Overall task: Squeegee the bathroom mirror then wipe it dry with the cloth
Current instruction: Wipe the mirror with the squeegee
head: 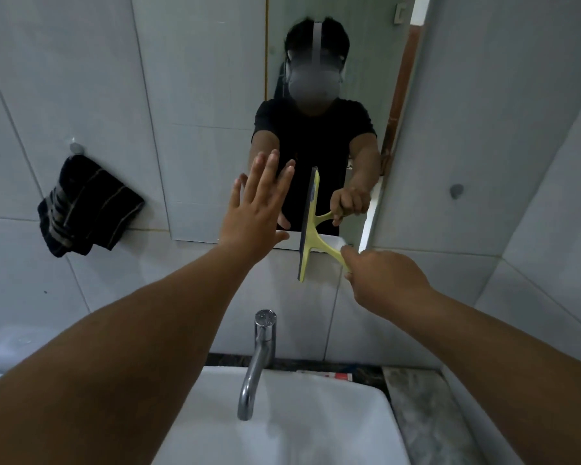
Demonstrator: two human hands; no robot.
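The mirror (212, 95) hangs on the tiled wall above the sink and reflects a person in a black shirt. My right hand (386, 280) grips the handle of a yellow squeegee (307, 250), whose blade stands upright across the mirror's bottom edge. My left hand (255, 209) is flat with its fingers spread, against or just in front of the lower glass, left of the blade. A dark striped cloth (84, 209) hangs from a wall hook to the left of the mirror, out of both hands.
A chrome faucet (257, 360) rises over the white sink (299, 431) directly below my arms. A marble ledge (416, 407) runs at the right of the sink. A small red and white packet (326, 375) lies behind the basin.
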